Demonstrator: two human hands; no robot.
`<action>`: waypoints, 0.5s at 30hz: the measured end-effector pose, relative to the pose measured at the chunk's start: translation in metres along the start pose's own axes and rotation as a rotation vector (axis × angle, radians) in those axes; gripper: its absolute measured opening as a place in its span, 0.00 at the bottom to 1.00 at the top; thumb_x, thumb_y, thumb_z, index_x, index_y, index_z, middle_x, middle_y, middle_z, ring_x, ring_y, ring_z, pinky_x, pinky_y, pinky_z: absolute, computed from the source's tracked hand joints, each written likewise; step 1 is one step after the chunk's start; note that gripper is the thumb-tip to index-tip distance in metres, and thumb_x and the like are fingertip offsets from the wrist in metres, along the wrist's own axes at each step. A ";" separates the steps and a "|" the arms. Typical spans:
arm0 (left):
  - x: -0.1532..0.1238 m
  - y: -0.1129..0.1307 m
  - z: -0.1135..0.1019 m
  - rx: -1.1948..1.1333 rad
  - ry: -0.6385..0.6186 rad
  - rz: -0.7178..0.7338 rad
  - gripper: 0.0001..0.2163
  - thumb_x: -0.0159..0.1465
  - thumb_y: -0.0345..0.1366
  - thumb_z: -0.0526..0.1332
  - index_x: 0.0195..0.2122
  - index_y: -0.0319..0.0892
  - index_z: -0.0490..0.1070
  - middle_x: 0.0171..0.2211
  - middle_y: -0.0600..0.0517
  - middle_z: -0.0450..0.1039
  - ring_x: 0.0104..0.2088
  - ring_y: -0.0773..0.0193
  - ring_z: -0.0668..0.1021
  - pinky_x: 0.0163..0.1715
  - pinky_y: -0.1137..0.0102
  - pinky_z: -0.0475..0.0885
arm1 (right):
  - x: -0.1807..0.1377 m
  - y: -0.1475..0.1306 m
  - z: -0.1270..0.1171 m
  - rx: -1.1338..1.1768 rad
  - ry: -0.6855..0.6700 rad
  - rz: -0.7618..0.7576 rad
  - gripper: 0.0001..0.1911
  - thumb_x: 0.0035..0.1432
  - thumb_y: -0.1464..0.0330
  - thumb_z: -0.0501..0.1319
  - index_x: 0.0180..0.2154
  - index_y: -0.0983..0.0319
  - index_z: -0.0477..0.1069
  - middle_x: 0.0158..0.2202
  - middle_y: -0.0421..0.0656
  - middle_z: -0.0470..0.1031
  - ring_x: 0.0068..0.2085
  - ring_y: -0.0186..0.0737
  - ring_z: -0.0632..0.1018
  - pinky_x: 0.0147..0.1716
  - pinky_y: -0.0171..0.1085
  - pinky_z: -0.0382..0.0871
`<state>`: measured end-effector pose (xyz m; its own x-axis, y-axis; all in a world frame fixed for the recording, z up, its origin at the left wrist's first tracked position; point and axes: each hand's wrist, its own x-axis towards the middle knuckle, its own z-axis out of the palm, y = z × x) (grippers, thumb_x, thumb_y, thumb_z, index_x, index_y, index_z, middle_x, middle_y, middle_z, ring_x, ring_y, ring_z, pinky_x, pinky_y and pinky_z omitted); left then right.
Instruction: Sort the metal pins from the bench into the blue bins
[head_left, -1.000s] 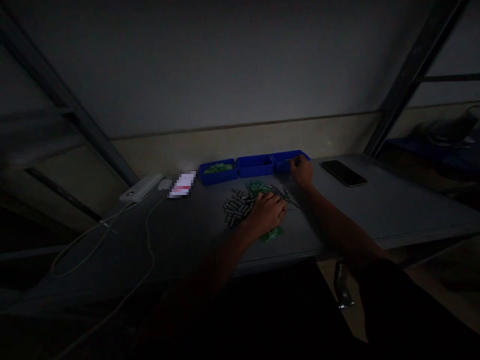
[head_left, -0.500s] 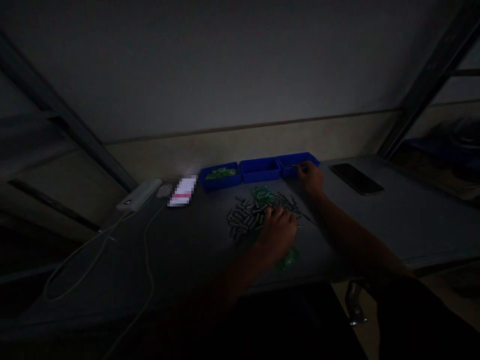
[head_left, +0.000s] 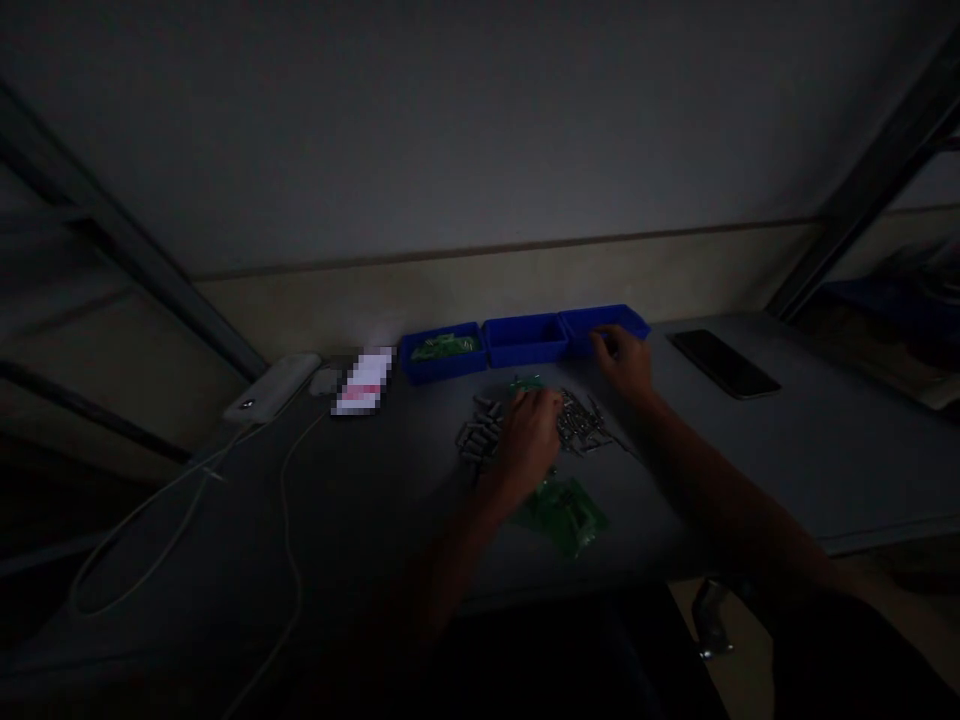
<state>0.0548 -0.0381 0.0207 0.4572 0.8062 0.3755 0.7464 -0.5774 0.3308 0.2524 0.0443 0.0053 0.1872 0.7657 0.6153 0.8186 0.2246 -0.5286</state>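
Observation:
My left hand (head_left: 531, 430) reaches over the metal parts with its fingers curled down; what they hold, if anything, is hidden. Left of it lie short grey metal cylinders (head_left: 480, 428). On its other side is a heap of thin metal pins (head_left: 581, 425). My right hand (head_left: 626, 362) is at the front of the right blue bin (head_left: 604, 322), thumb and fingers bent into a pinch. No part shows clearly between them. Green plastic bags lie around the heap, one small bag (head_left: 526, 383) behind the left hand and a larger bag (head_left: 566, 515) nearer the front edge.
The left blue bin (head_left: 444, 375) holds green bags. Beside it stands the middle blue bin (head_left: 526, 350). A lit phone (head_left: 365, 382), a white device (head_left: 274, 388) and a white cable (head_left: 289, 500) are at the left. A dark phone (head_left: 724, 362) lies at the right.
My left hand has moved left from the pins, uncovering more of them and the front green bag. The thin part earlier visible in my right fingers over the bin no longer shows.

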 end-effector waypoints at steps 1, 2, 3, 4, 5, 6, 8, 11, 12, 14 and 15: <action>0.003 -0.006 0.000 -0.010 0.027 -0.029 0.11 0.64 0.26 0.47 0.38 0.41 0.68 0.38 0.48 0.73 0.41 0.59 0.71 0.44 0.64 0.65 | -0.001 -0.004 -0.003 0.009 -0.007 -0.031 0.20 0.60 0.57 0.50 0.41 0.64 0.72 0.29 0.47 0.74 0.28 0.40 0.72 0.31 0.37 0.62; 0.005 -0.011 0.000 -0.020 0.049 -0.054 0.12 0.64 0.25 0.46 0.38 0.41 0.68 0.38 0.48 0.73 0.41 0.59 0.71 0.44 0.64 0.65 | -0.002 -0.006 -0.006 0.019 -0.016 -0.060 0.20 0.60 0.58 0.50 0.42 0.64 0.72 0.30 0.47 0.74 0.29 0.40 0.72 0.32 0.37 0.63; 0.007 -0.016 0.001 -0.029 0.067 -0.076 0.12 0.64 0.25 0.46 0.38 0.41 0.69 0.38 0.48 0.74 0.41 0.58 0.72 0.43 0.64 0.65 | -0.003 -0.007 -0.008 0.028 -0.027 -0.083 0.20 0.60 0.58 0.50 0.42 0.64 0.71 0.31 0.47 0.74 0.30 0.40 0.72 0.34 0.37 0.64; 0.008 -0.020 0.002 -0.035 0.077 -0.089 0.12 0.64 0.25 0.47 0.38 0.40 0.69 0.37 0.48 0.74 0.40 0.58 0.72 0.43 0.64 0.66 | -0.004 -0.006 -0.009 0.033 -0.039 -0.095 0.19 0.60 0.59 0.50 0.43 0.64 0.71 0.32 0.47 0.74 0.31 0.40 0.73 0.34 0.38 0.64; 0.009 -0.022 0.003 -0.041 0.084 -0.096 0.12 0.63 0.25 0.47 0.38 0.40 0.70 0.37 0.47 0.74 0.40 0.58 0.72 0.43 0.64 0.66 | -0.005 -0.004 -0.009 0.033 -0.048 -0.096 0.19 0.60 0.59 0.50 0.44 0.64 0.70 0.34 0.48 0.74 0.31 0.41 0.73 0.36 0.38 0.65; 0.010 -0.024 0.004 -0.046 0.089 -0.097 0.12 0.63 0.25 0.47 0.37 0.40 0.70 0.37 0.47 0.75 0.40 0.57 0.73 0.43 0.63 0.66 | -0.006 -0.001 -0.007 0.026 -0.051 -0.083 0.20 0.59 0.60 0.51 0.45 0.65 0.69 0.36 0.49 0.74 0.32 0.41 0.73 0.37 0.39 0.66; 0.010 -0.027 0.007 -0.062 0.105 -0.083 0.11 0.64 0.26 0.48 0.37 0.40 0.70 0.37 0.47 0.75 0.40 0.58 0.73 0.44 0.63 0.66 | -0.008 0.007 -0.001 0.000 -0.051 -0.037 0.20 0.58 0.61 0.52 0.47 0.66 0.68 0.41 0.52 0.72 0.35 0.43 0.74 0.39 0.41 0.67; 0.010 -0.029 0.009 -0.108 0.144 -0.072 0.10 0.64 0.27 0.49 0.39 0.41 0.69 0.37 0.48 0.75 0.41 0.59 0.73 0.45 0.64 0.66 | -0.010 0.016 0.010 -0.022 -0.065 -0.005 0.20 0.57 0.63 0.52 0.48 0.65 0.67 0.44 0.53 0.71 0.38 0.44 0.74 0.42 0.43 0.68; 0.010 -0.030 0.009 -0.122 0.152 -0.080 0.10 0.63 0.27 0.50 0.40 0.41 0.69 0.37 0.48 0.75 0.40 0.59 0.74 0.44 0.64 0.66 | -0.010 0.018 0.013 -0.022 -0.068 -0.015 0.19 0.57 0.63 0.53 0.48 0.65 0.67 0.44 0.52 0.71 0.39 0.44 0.74 0.42 0.43 0.68; 0.011 -0.033 0.009 -0.144 0.161 -0.112 0.10 0.63 0.27 0.51 0.41 0.42 0.69 0.36 0.48 0.75 0.39 0.59 0.74 0.43 0.65 0.67 | -0.010 0.019 0.014 -0.022 -0.057 -0.048 0.18 0.57 0.64 0.52 0.48 0.64 0.67 0.44 0.52 0.71 0.40 0.45 0.73 0.44 0.43 0.68; 0.011 -0.035 0.008 -0.152 0.163 -0.130 0.10 0.63 0.27 0.51 0.42 0.42 0.69 0.36 0.48 0.75 0.38 0.59 0.74 0.41 0.65 0.68 | -0.009 0.020 0.013 -0.028 -0.037 -0.057 0.18 0.57 0.65 0.52 0.47 0.64 0.67 0.44 0.52 0.71 0.41 0.45 0.73 0.44 0.43 0.67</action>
<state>0.0375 -0.0078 0.0065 0.2690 0.8507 0.4516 0.7067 -0.4929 0.5075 0.2601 0.0504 -0.0187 0.1199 0.7741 0.6216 0.8426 0.2518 -0.4761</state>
